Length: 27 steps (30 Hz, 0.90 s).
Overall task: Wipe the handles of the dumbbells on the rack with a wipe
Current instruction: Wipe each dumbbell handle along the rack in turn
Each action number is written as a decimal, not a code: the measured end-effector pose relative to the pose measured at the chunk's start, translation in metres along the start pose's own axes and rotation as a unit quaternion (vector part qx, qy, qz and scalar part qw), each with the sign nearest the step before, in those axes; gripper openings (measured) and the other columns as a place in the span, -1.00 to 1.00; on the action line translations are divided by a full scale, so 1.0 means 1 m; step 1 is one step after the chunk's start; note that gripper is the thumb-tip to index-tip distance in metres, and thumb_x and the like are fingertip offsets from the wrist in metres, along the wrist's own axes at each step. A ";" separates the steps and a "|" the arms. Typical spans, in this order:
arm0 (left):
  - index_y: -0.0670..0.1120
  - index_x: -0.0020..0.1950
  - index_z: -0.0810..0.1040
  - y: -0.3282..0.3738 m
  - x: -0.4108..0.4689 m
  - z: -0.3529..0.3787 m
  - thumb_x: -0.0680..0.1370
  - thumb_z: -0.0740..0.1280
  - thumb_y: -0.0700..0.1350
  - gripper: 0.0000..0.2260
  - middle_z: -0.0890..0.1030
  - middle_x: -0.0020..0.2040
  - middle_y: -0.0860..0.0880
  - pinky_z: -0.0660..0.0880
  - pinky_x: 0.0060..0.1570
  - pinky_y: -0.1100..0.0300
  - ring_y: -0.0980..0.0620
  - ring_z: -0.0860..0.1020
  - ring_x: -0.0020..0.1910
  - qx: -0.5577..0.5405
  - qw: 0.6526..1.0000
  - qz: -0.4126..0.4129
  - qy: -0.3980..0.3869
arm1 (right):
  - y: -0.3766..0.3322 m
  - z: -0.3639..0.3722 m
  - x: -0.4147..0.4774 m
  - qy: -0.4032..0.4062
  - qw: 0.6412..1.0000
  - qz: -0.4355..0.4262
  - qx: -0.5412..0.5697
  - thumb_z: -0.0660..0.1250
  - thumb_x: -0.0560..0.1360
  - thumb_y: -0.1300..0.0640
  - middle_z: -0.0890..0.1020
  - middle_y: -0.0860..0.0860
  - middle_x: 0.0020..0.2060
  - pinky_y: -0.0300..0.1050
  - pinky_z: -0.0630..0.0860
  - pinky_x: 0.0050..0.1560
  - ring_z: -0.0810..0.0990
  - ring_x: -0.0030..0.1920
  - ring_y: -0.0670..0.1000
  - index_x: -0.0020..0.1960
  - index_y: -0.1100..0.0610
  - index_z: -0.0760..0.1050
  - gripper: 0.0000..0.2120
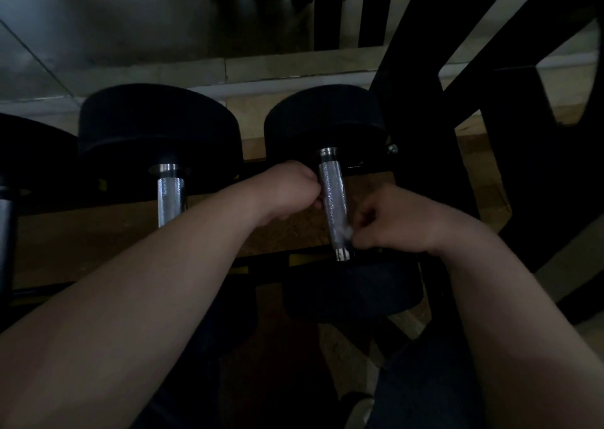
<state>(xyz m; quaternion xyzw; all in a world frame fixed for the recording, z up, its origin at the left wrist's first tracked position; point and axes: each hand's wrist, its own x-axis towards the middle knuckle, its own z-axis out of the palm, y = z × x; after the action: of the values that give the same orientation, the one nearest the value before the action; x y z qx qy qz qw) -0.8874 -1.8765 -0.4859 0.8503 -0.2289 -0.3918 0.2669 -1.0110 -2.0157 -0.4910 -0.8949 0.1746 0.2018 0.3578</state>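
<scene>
Wipe [347,232], pinched in right hand [397,221], pressed against lower end of knurled handle [334,204] at frame centre; left hand [289,188] closed on handle's upper left side.

No legible text, label, brand or number anywhere on the dark dumbbells [327,124] or rack [490,134].

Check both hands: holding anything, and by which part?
Right hand pinches a small white wipe in its fingers, pressed to the near end of the dumbbell handle. Left hand touches that handle's far part; a full grip cannot be told.
</scene>
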 end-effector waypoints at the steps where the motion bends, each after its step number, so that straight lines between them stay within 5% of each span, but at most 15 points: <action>1: -0.09 -0.03 0.63 0.000 0.000 -0.001 0.61 0.19 -0.19 -0.78 0.61 -0.17 0.00 0.28 -0.51 0.31 0.06 0.44 -0.34 -0.004 1.000 -0.001 -0.003 | -0.001 0.001 -0.001 0.009 1.000 0.000 -0.001 0.52 0.36 0.06 0.54 -0.05 -0.43 -0.18 0.38 -0.34 0.46 -0.43 -0.14 -0.25 0.19 0.64 -0.81; 7: -0.08 -0.06 0.61 0.002 -0.003 -0.001 0.61 0.21 -0.19 -0.81 0.54 -0.28 0.02 0.29 -0.50 0.30 0.07 0.43 -0.35 0.006 1.000 0.000 -0.003 | -0.004 0.008 0.003 0.179 0.980 -0.060 0.059 0.51 0.34 0.18 0.62 -0.12 -0.31 -0.43 0.42 -0.31 0.56 -0.29 -0.21 -0.21 -0.05 0.57 -0.82; 11: -0.12 0.00 0.62 0.001 -0.002 -0.003 0.60 0.23 -0.16 -0.83 0.57 -0.18 -0.08 0.35 -0.40 0.24 0.01 0.49 -0.26 0.085 0.996 0.014 0.008 | -0.007 0.009 -0.010 0.174 0.980 -0.091 0.038 0.53 0.37 0.23 0.65 -0.11 -0.29 -0.40 0.48 -0.29 0.60 -0.26 -0.18 -0.13 0.02 0.65 -0.85; 15: -0.12 0.21 0.56 -0.007 -0.007 0.000 0.64 0.16 -0.09 -0.74 0.59 0.12 -0.11 0.45 -0.11 0.19 0.00 0.51 -0.06 0.245 0.969 0.013 -0.018 | -0.014 0.004 -0.024 0.058 0.996 -0.067 -0.018 0.58 0.38 0.07 0.65 -0.16 -0.34 -0.43 0.44 -0.29 0.59 -0.29 -0.29 -0.14 -0.01 0.69 -0.90; 18: -0.12 0.28 0.54 -0.011 -0.014 -0.002 0.64 0.15 -0.10 -0.71 0.58 0.12 -0.11 0.51 0.04 0.13 -0.02 0.51 -0.02 0.277 0.960 0.007 -0.052 | -0.022 0.005 -0.017 0.119 0.989 -0.076 -0.044 0.55 0.38 0.10 0.64 -0.16 -0.34 -0.43 0.44 -0.29 0.61 -0.28 -0.24 -0.17 -0.02 0.66 -0.91; 20: -0.11 0.24 0.55 -0.008 -0.019 -0.006 0.63 0.16 -0.13 -0.75 0.56 -0.03 -0.06 0.52 0.01 0.14 -0.03 0.54 -0.02 0.270 0.962 0.008 -0.051 | -0.032 0.007 -0.001 0.193 0.972 -0.100 -0.085 0.49 0.42 0.12 0.61 -0.14 -0.32 -0.43 0.44 -0.27 0.62 -0.24 -0.16 -0.17 -0.02 0.61 -0.92; 23: -0.14 0.17 0.56 -0.005 -0.021 -0.009 0.64 0.15 -0.15 -0.77 0.57 -0.04 -0.07 0.49 -0.18 0.18 -0.03 0.57 -0.05 0.260 0.965 0.005 -0.030 | -0.049 0.007 0.026 0.255 0.944 -0.120 -0.170 0.38 0.50 0.08 0.65 0.06 -0.14 -0.07 0.59 -0.08 0.64 -0.10 0.10 -0.04 0.08 0.63 -0.90; 27: -0.12 0.14 0.58 -0.010 -0.018 -0.012 0.61 0.18 -0.18 -0.79 0.57 -0.08 -0.08 0.49 -0.26 0.16 -0.02 0.57 -0.14 0.232 0.973 -0.005 0.015 | -0.058 0.009 0.014 0.163 0.944 -0.079 -0.277 0.37 0.48 0.10 0.56 0.04 -0.23 -0.08 0.60 -0.20 0.63 -0.15 0.12 -0.07 0.11 0.61 -0.91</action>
<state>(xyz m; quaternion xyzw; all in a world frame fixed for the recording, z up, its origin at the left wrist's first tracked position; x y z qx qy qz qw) -0.8869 -1.8550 -0.4756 0.8960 -0.3050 -0.3165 0.0637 -0.9750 -1.9718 -0.4709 -0.9902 0.0966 0.0645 0.0773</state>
